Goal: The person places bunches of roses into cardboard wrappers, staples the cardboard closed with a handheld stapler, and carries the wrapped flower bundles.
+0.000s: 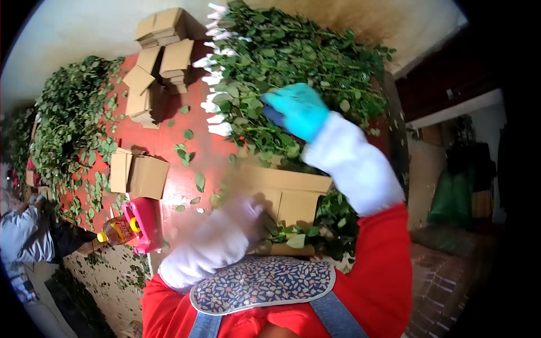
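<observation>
My right hand (301,110), in a teal glove with a dark blue patch, reaches over a thick pile of leafy stems (321,62). Its fingers curl closed on a leafy stem in the pile, though the fingertips are partly hidden. White-wrapped tips (217,101) line the pile's left side. My left hand (242,211) is smeared by motion in front of my body, above the left part of a cardboard piece (290,183). Whether its fingers hold anything does not show. More leaves lie beneath the cardboard's lower right.
Stacks of cut cardboard (149,84) stand on the red table (180,135). A pink plastic container (142,222) and a yellow-capped bottle (117,230) sit at its near left. Another leafy heap (73,112) lies at the left. Another person's sleeve (25,234) shows at far left.
</observation>
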